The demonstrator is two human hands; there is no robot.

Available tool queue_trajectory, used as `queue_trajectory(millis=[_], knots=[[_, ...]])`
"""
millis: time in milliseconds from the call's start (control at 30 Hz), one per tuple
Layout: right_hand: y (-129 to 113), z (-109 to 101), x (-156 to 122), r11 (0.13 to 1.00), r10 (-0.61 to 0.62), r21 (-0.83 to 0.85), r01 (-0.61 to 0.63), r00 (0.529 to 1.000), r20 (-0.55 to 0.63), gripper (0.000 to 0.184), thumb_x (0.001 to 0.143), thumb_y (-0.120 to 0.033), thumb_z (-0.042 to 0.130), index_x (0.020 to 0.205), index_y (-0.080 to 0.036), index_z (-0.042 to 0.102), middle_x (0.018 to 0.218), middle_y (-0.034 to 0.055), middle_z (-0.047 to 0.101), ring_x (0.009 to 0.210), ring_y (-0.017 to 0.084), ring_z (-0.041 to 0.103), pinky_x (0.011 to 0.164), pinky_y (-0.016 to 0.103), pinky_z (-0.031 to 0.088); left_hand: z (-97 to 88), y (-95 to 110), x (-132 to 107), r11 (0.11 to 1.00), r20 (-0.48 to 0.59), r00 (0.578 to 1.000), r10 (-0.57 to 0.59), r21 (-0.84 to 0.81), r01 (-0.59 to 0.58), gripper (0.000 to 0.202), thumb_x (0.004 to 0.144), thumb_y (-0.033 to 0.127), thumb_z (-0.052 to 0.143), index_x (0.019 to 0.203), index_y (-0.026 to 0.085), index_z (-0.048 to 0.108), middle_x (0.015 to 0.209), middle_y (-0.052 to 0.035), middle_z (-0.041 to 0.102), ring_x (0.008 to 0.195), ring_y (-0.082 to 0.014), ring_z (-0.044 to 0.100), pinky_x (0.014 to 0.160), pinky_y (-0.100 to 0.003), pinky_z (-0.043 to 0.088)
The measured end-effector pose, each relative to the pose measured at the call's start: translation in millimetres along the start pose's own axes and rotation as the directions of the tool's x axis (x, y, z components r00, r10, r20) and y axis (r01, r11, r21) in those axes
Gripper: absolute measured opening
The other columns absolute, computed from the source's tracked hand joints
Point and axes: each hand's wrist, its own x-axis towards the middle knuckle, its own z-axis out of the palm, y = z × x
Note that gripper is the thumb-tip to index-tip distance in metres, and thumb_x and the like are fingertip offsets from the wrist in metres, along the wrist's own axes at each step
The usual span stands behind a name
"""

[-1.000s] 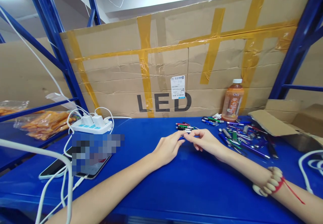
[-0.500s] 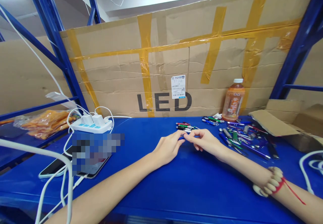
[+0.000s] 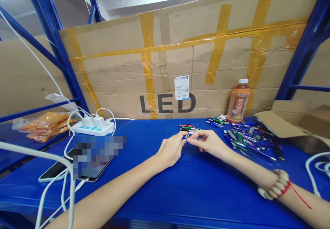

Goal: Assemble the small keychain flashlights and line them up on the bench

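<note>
My left hand (image 3: 171,149) and my right hand (image 3: 210,142) meet fingertip to fingertip over the blue table (image 3: 160,187). Between them they pinch a small blue pen-shaped part with a silver tip (image 3: 186,137). Both hands are closed on it. A short row of finished pens (image 3: 188,128) lies just behind the hands. A loose pile of coloured pens and parts (image 3: 247,140) lies to the right of my right hand. A beaded bracelet with a red string (image 3: 274,188) is on my right wrist.
A taped cardboard wall marked LED (image 3: 167,74) backs the table. An orange drink bottle (image 3: 238,101) stands at the back right, an open cardboard box (image 3: 291,126) further right. A power strip (image 3: 93,127), cables and a phone (image 3: 59,170) lie left.
The hands have stayed in place; the fingertips shifted slightly and the silver tip of the part now shows between them.
</note>
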Motion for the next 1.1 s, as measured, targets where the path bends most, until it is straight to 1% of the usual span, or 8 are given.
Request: queue_trajectory(millis=[133,200,300,533,667,800,1000,1100], knots=[[0.3,-2.6,1.0,0.995,-0.089,0.03,0.092,0.994,-0.068,0.04,0.064,-0.046,0.065,0.088,-0.015,0.063,0.068,0.0,0.055,0.04,0.005,0.045,0.038,0.02,0.033,0.2,-1.0,0.4,1.0,-0.008,1.0,-0.015,-0.002,0.015,0.018,0.091,0.022,0.027,0.102,0.024,0.041,0.096,-0.0002,0.061,0.085,-0.0153,0.058,0.068,-0.024,0.042],[0.2,-3.7,1.3,0.992,-0.12,0.029,0.122,0.99,-0.07,0.039,0.065,-0.045,0.065,0.09,-0.015,0.065,0.075,0.0022,0.057,0.04,0.005,0.046,0.038,0.02,0.035,1.1,-1.7,0.6,1.0,-0.007,1.0,-0.015,-0.004,0.015,0.017,0.091,0.023,0.027,0.102,0.024,0.041,0.094,0.0005,0.061,0.083,-0.0149,0.059,0.066,-0.023,0.041],[0.4,-4.2,1.4,0.985,-0.171,0.004,0.172,0.982,-0.078,0.035,0.065,-0.044,0.065,0.086,-0.016,0.068,0.082,0.0053,0.059,0.041,0.005,0.047,0.038,0.021,0.038,2.5,-3.1,0.8,1.0,-0.004,1.0,-0.012,-0.002,0.012,0.017,0.091,0.023,0.028,0.102,0.024,0.04,0.092,0.0006,0.061,0.081,-0.0146,0.059,0.065,-0.023,0.041],[4.1,-3.9,2.5,0.961,-0.269,0.038,0.273,0.96,-0.082,0.029,0.065,-0.042,0.066,0.072,-0.014,0.069,0.078,0.0049,0.057,0.039,0.004,0.047,0.036,0.02,0.039,3.8,-5.2,0.7,0.999,0.009,1.0,0.011,0.039,-0.011,0.017,0.091,0.024,0.027,0.098,0.023,0.043,0.087,0.0011,0.061,0.076,-0.0148,0.058,0.063,-0.023,0.039],[5.8,-5.9,4.0,0.97,-0.234,0.06,0.235,0.972,-0.032,0.03,0.063,-0.042,0.067,0.069,-0.012,0.067,0.077,0.0045,0.056,0.038,0.003,0.046,0.034,0.019,0.038,3.4,-3.9,0.7,0.997,0.037,0.999,0.022,0.078,-0.024,0.017,0.091,0.025,0.028,0.094,0.022,0.045,0.085,0.0013,0.061,0.074,-0.0149,0.058,0.062,-0.023,0.039],[5.3,-6.0,4.4,0.978,-0.196,0.076,0.196,0.981,-0.008,0.031,0.063,-0.042,0.066,0.071,-0.012,0.066,0.077,0.0042,0.056,0.038,0.003,0.045,0.034,0.018,0.038,2.6,-2.0,1.2,0.996,0.033,0.999,0.012,0.087,-0.015,0.019,0.091,0.025,0.029,0.098,0.022,0.046,0.09,0.0005,0.062,0.076,-0.015,0.059,0.063,-0.024,0.041],[4.3,-6.7,3.6,0.979,-0.186,0.077,0.186,0.982,-0.016,0.031,0.063,-0.042,0.067,0.067,-0.011,0.064,0.075,0.0033,0.055,0.039,0.003,0.046,0.034,0.018,0.037,4.8,-4.8,2.5,0.998,-0.001,1.0,0.025,0.061,-0.025,0.025,0.092,0.027,0.03,0.111,0.026,0.047,0.105,0.0004,0.06,0.094,-0.0154,0.056,0.077,-0.027,0.044],[7.3,-8.5,4.3,0.975,-0.205,0.087,0.204,0.979,0.004,0.028,0.064,-0.04,0.067,0.068,-0.012,0.065,0.076,0.003,0.054,0.039,0.003,0.047,0.034,0.018,0.037,7.4,-7.9,2.9,0.998,-0.012,1.0,0.024,0.054,-0.023,0.027,0.092,0.028,0.032,0.114,0.025,0.046,0.11,-0.0006,0.058,0.1,-0.0164,0.054,0.082,-0.03,0.044]])
